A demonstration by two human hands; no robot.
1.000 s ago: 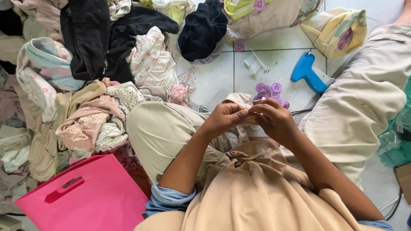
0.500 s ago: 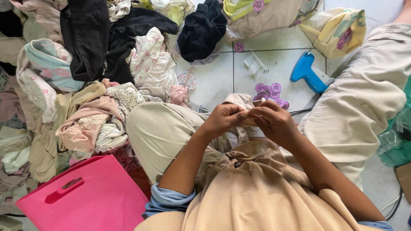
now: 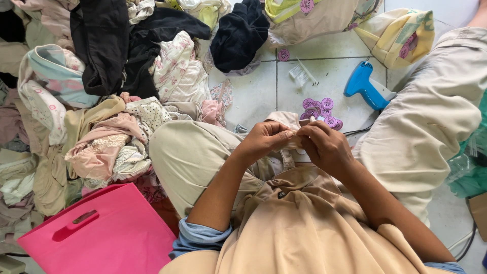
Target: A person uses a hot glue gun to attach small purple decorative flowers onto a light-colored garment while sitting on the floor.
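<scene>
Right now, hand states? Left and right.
Left hand: closed, pinching a small pale piece of fabric.
Right hand: closed, pinching the same piece from the other side.

A small piece of beige cloth is pinched between the left hand and the right hand above the lap. Round purple paper tags are scattered just beyond on the white tiled floor, near a blue plastic tagging gun. A pink fabric bag is seen beside the left knee.
</scene>
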